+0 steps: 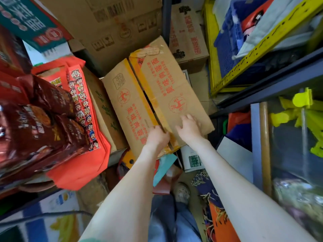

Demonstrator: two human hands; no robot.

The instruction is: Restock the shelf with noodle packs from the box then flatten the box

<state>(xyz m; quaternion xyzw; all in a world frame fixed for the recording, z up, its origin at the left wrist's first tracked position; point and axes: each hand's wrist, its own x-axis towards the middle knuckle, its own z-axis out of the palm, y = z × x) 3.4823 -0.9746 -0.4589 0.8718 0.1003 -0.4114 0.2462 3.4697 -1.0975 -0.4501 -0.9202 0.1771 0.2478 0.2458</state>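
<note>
A brown cardboard box (132, 105) with red print and yellow tape lies in the middle of the view, its two top flaps meeting along a centre seam. My left hand (157, 137) grips the near edge of the left flap at the seam, fingers curled into the gap. My right hand (189, 128) rests flat with spread fingers on the right flap (167, 84), which is lifted slightly. Dark red noodle packs (40, 116) are stacked on the shelf at the left. What is inside the box is hidden.
More cardboard boxes (111, 23) are piled behind and to the left. A red bag (82, 165) hangs over a box at left. A yellow rack (262, 46) and blue crate (230, 37) stand at right, above dark shelf rails. My shoe (181, 191) is below on a cluttered floor.
</note>
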